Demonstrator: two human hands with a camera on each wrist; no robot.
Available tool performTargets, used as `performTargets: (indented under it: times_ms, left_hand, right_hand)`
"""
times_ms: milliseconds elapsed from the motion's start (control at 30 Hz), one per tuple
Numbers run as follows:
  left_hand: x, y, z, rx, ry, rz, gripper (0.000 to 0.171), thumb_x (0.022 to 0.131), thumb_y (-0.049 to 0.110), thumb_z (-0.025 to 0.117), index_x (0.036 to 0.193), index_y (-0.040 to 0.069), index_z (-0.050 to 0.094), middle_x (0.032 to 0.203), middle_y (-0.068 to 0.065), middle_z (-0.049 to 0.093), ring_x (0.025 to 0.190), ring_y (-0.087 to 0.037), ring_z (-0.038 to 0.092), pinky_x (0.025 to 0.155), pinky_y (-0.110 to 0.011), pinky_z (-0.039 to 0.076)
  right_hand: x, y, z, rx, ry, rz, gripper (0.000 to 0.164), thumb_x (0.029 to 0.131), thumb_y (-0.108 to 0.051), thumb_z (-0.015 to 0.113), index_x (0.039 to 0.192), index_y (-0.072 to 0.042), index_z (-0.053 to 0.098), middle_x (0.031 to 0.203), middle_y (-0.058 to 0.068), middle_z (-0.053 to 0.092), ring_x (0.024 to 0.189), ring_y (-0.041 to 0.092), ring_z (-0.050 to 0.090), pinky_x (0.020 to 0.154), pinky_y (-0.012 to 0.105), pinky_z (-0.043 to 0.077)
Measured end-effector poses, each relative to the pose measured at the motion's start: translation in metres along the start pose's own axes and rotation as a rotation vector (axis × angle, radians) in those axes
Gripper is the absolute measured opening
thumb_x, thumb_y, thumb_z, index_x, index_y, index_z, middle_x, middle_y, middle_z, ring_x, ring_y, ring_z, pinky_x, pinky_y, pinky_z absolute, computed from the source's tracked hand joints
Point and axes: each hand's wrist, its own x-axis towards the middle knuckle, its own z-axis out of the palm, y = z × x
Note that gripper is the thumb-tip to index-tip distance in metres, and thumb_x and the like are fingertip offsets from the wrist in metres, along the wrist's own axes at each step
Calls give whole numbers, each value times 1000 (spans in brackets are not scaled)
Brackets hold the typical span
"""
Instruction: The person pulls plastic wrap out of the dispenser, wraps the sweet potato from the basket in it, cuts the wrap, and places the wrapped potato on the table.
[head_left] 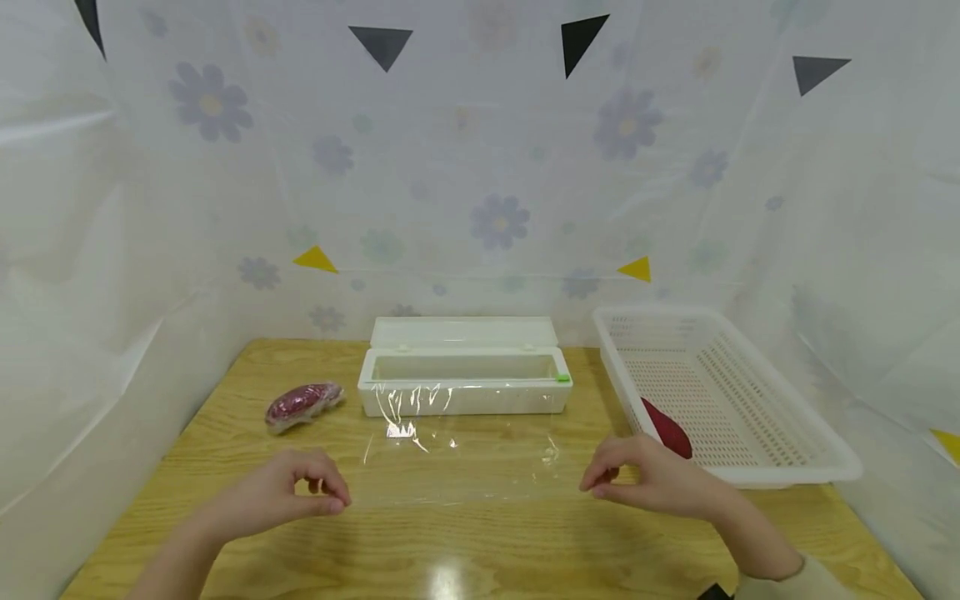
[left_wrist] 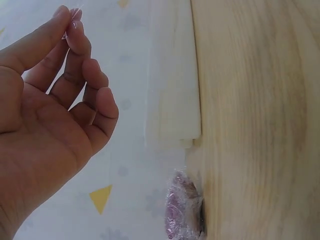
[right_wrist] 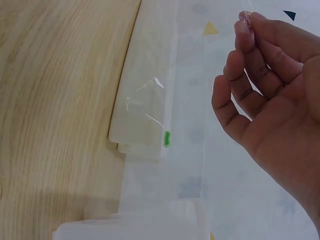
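Observation:
A clear sheet of plastic wrap (head_left: 465,467) stretches from the white dispenser box (head_left: 465,400) toward the person. My left hand (head_left: 281,496) pinches its near left corner between thumb and fingertips; the left wrist view shows film at the fingertips (left_wrist: 75,27). At the near right corner, my right hand (head_left: 656,479) pinches the wrap in the same way, with film at the fingertips (right_wrist: 245,25) in the right wrist view. The box's lid (head_left: 465,332) is tipped back, and a small green slider (head_left: 562,378) sits at the right end of its front edge.
To the left of the box lies a purplish-red oblong item (head_left: 303,404) wrapped in film. A white perforated basket (head_left: 783,383) stands at the right, holding a dark red oblong item (head_left: 667,427). Sheeting with flower prints (head_left: 500,221) hangs behind the wooden table (head_left: 450,550).

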Motion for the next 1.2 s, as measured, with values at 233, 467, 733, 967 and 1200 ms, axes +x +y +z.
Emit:
performTargets:
  times_ms: [233,467,733,967,1200]
  left_hand:
    - [4,-11,9,2,-35,-97,3,87,19,68,89,20,70,88,14,66,79,-4,56,66,-24,44]
    - [9,-20,18,1,-75,-167,13,86,28,68,87,15,71,85,10,68,76,-1,56,64,-23,46]
    - [17,-38,27,-31,-152,-205,11,85,26,69,86,15,72,80,8,68,71,0,55,63,-22,48]
    - [20,-48,31,-133,-205,-147,13,85,21,69,88,9,72,81,-1,71,70,-2,58,62,-21,49]
    - [20,-53,33,-189,-242,-150,13,86,21,68,88,8,72,83,-1,71,71,1,58,62,-20,50]
  right_hand:
    - [3,10,11,-59,-29,18,20,87,-6,66,99,-22,67,90,-4,67,79,1,59,65,22,52]
    - [6,10,19,-120,-90,138,10,87,-12,67,93,-20,71,88,-13,65,78,-4,55,66,22,51]
    - [4,23,33,-153,-139,123,10,86,-9,68,92,-16,71,86,-12,65,77,-5,54,64,20,50]
    - [1,18,32,-167,-218,180,19,82,-10,71,100,-14,69,92,-7,65,80,1,57,65,21,49]
    - [-3,2,17,-158,-263,231,31,82,-26,74,109,-17,64,103,-7,63,86,3,57,69,25,50]
